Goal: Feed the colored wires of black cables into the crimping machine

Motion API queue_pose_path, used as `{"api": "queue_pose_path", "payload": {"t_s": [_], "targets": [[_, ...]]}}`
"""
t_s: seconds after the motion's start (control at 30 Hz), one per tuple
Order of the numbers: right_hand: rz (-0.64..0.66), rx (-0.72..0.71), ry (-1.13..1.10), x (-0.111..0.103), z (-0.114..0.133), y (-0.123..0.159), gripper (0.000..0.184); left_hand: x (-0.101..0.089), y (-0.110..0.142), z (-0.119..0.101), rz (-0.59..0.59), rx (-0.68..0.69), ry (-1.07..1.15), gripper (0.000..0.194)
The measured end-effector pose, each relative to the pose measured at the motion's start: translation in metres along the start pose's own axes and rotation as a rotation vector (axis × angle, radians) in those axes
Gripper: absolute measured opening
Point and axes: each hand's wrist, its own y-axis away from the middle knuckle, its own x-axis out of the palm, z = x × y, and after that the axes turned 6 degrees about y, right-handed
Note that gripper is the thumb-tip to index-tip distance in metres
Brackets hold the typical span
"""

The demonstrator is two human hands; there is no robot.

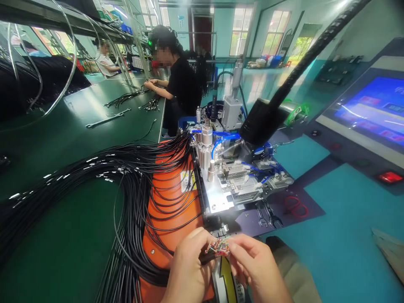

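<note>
My left hand (188, 263) grips the end of a black cable (206, 257) low in the view, fingers curled round it. My right hand (254, 263) pinches the cable's fanned-out coloured wire ends (218, 247) between thumb and forefinger. Both hands meet just in front of an orange machine cover (170, 219). A big bundle of black cables (126, 176) drapes from the green bench over the orange cover toward my hands.
A metal fixture (233, 176) with blue air hoses stands behind my hands, a black flexible lamp arm (284, 92) over it. A touchscreen (375, 109) and red button (390, 177) are right. Wrenches (267, 215) lie on the table. Two people work further along the green bench (94, 122).
</note>
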Motion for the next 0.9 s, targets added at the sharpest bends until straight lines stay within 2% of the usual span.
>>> {"api": "queue_pose_path", "payload": {"t_s": [0.07, 0.13, 0.17, 0.23, 0.33, 0.4, 0.47, 0.53, 0.67, 0.77, 0.9], "targets": [[-0.108, -0.318, 0.301, 0.003, -0.008, -0.001, 0.022, 0.0, 0.001, 0.0, -0.02, -0.009, 0.03, 0.019], [-0.149, -0.627, 0.539, 0.004, -0.013, -0.001, 0.019, 0.0, 0.001, 0.001, -0.037, -0.023, 0.043, 0.019], [-0.141, -0.731, 0.628, 0.004, -0.015, -0.001, 0.02, 0.0, 0.001, 0.001, -0.044, -0.031, 0.048, 0.018], [-0.154, -0.828, 0.731, 0.001, -0.012, -0.001, 0.018, 0.001, 0.0, 0.0, -0.066, -0.036, 0.064, 0.015], [-0.311, -0.83, 0.776, -0.005, -0.001, -0.002, 0.007, 0.003, -0.003, -0.001, -0.087, -0.02, 0.074, 0.014], [-0.349, -0.824, 0.826, -0.008, 0.008, -0.004, 0.009, 0.004, -0.005, -0.001, -0.095, 0.006, 0.045, 0.016], [-0.255, -0.79, 0.882, -0.007, 0.015, -0.006, 0.006, 0.004, -0.005, -0.001, -0.102, 0.033, 0.013, 0.016], [-0.147, -0.712, 0.852, -0.004, 0.02, -0.008, 0.014, 0.003, -0.004, 0.0, -0.101, 0.047, -0.001, 0.017], [0.011, -0.433, 0.419, 0.006, 0.024, -0.011, 0.019, -0.001, -0.002, -0.006, -0.062, 0.035, 0.067, 0.018], [0.018, -0.284, 0.184, 0.009, 0.022, -0.012, 0.016, -0.005, -0.005, -0.018, -0.063, -0.006, 0.17, 0.022], [-0.034, -0.248, 0.172, 0.004, 0.016, -0.011, 0.012, -0.007, -0.011, -0.029, -0.076, 0.013, 0.246, 0.023]]}}
